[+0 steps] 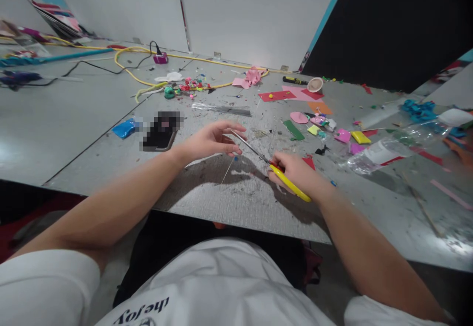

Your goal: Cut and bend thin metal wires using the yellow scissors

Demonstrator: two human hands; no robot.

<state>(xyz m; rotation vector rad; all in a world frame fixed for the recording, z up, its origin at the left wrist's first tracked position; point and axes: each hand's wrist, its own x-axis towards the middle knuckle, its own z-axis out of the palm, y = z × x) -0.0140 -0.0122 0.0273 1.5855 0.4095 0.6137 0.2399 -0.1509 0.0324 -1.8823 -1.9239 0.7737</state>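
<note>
My right hand (293, 170) is closed around the yellow handles of a pair of scissors (273, 167). The blades point up and left toward my left hand (214, 141). The fingers of that hand pinch a thin wire or pin (228, 169) that slants down toward the grey table (111, 133). The blade tips lie just beside my left fingertips. Both hands hover above the table's near middle.
A dark phone (160, 131) and a blue packet (123, 128) lie to the left. Coloured foam scraps (318, 121) and a crumpled plastic bottle (384, 151) are scattered at the right. A yellow cable (127, 69) and small beads (185, 88) sit farther back.
</note>
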